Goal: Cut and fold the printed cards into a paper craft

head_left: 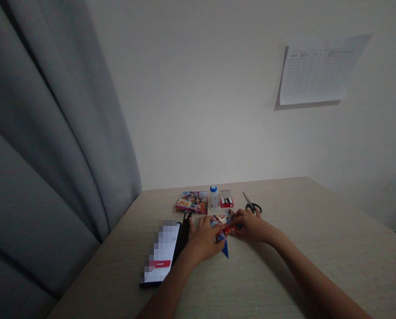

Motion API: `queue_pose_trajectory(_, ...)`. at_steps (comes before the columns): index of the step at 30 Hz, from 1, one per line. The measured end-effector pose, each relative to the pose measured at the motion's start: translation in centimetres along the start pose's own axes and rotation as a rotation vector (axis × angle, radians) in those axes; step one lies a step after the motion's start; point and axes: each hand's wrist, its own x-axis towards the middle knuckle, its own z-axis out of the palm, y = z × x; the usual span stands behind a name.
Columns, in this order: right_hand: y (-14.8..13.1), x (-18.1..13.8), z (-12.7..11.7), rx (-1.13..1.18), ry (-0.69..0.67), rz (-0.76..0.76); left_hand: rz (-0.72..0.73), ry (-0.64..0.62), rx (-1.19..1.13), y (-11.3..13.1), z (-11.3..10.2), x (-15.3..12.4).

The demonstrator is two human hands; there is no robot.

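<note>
A folded piece of colourful printed paper (223,223), red and blue with a blue point toward me, lies on the pale wooden table (284,266). My left hand (203,239) rests on its left part, fingers curled down onto it. My right hand (251,225) presses and pinches its right part. Both hands touch the paper.
A lit phone (161,257) lies at the left, with a dark object (184,232) beside it. Behind the hands are a colourful paper pack (192,202), a small white bottle with a blue cap (214,196), a small red box (227,202) and black scissors (251,204). A grey curtain (45,155) hangs left; a printed sheet (317,73) is on the wall.
</note>
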Motion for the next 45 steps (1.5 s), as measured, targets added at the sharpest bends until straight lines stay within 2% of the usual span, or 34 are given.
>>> queue_pose_trajectory(34,-0.22,-0.17,-0.31,0.0,-0.02,0.013,-0.003,0.065,-0.057,-0.19,0.14,0.09)
queue_pose_trajectory(45,-0.8,-0.56,-0.87,0.015,-0.031,0.019,-0.009,0.01,-0.062,-0.12,-0.28,-0.17)
